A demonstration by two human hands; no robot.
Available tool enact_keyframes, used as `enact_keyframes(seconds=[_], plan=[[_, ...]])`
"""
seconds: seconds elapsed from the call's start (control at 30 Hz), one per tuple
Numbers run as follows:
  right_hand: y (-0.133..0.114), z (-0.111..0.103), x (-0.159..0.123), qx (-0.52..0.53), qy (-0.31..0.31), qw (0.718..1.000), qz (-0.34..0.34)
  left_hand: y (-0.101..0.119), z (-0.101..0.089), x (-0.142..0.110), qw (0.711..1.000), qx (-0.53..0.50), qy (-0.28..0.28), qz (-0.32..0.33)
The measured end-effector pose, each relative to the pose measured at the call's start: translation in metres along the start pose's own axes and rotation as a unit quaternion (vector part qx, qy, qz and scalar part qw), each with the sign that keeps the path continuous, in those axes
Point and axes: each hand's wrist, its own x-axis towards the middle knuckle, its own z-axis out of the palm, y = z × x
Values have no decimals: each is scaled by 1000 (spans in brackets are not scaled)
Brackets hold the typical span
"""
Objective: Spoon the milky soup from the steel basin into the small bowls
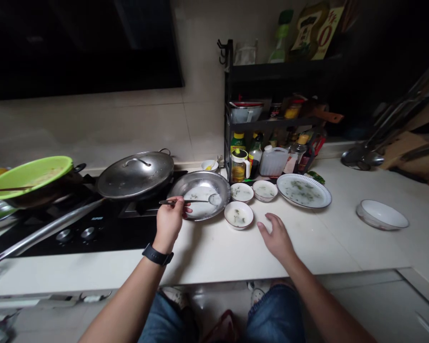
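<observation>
My left hand, with a dark watch on its wrist, grips the handle of a metal spoon. The spoon's head is over the right side of a wide metal basin of whitish liquid with dark green bits. My right hand holds nothing; its fingers are apart above the counter. Just left of it sits a small bowl of similar liquid. Behind stand two more small bowls, a left one and a right one, both filled. A large rimmed plate of the liquid lies to the right.
A bowl stands at far right on the white counter. Leftward, a lidded wok and a green colander occupy the stove. The wok's long handle reaches toward the front edge. A black rack holds bottles behind.
</observation>
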Motion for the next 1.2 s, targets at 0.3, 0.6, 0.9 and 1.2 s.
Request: enact_keyframes(seconds=[0.3,0.6,0.9,1.2], plan=[[2,3,-2,-29,-3,999,-19,28,21,-19,999,-13,-46,6],[3,2,-3,-26,-7,999,-23,4,40,-61,973,119,-159,121],[0,0,-1,-21,-7,999,-27,2,27,-77,876,202,-259,352],[-2,-2,0,-13,-7,1000,-17,-6,3,-21,952,228,-18,206]])
